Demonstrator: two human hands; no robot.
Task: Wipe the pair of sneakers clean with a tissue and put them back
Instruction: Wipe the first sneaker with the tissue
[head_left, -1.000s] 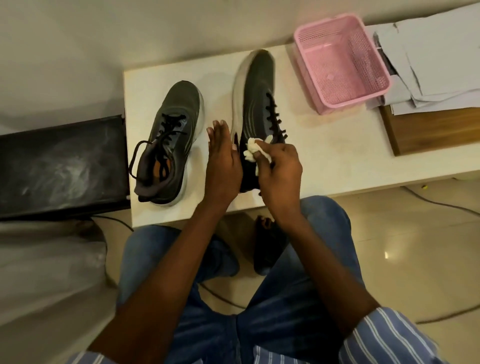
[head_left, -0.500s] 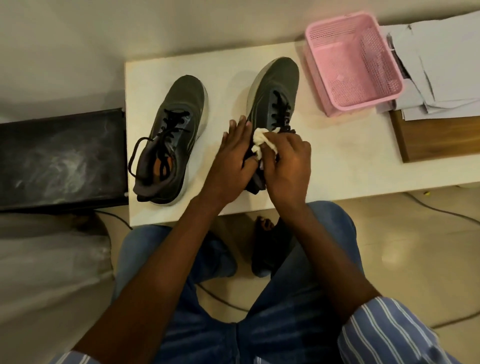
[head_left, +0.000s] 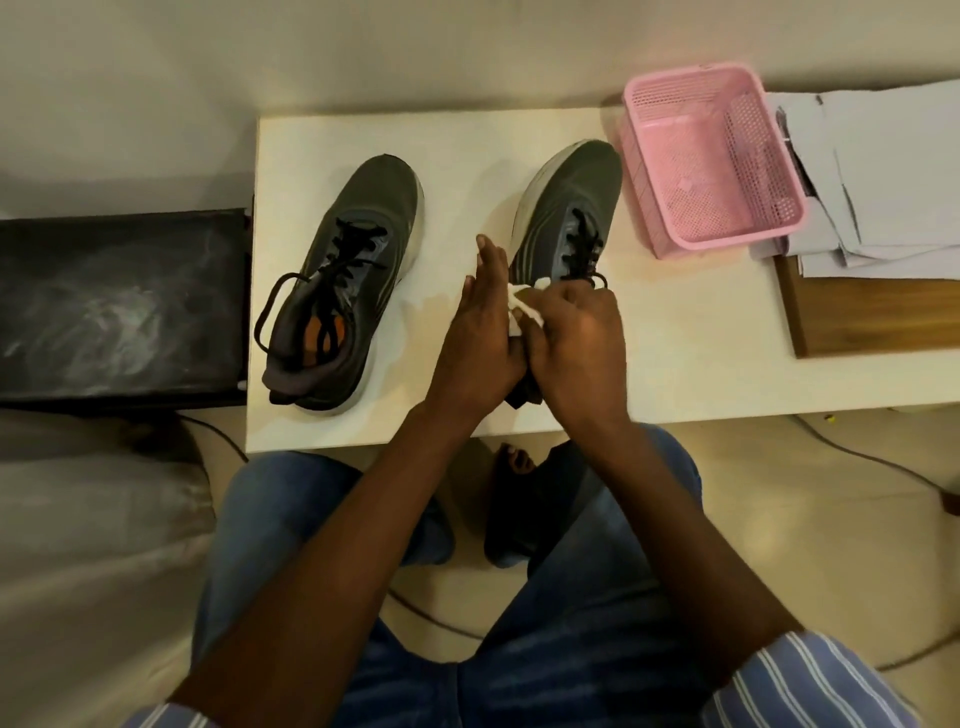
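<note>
Fingers (head_left: 582, 306) of the right hand (head_left: 576, 348) curl round a white tissue (head_left: 522, 312), pressing it on the right sneaker (head_left: 566, 208) near the white table's front edge (head_left: 363, 441). Alongside, the left hand (head_left: 480, 338) lies with straight fingers against that sneaker's side. Bare tabletop separates the 2 sneakers; the left sneaker (head_left: 343, 280) sits apart. Farther right, a pink basket (head_left: 711, 244) stands just beside the toe.
</note>
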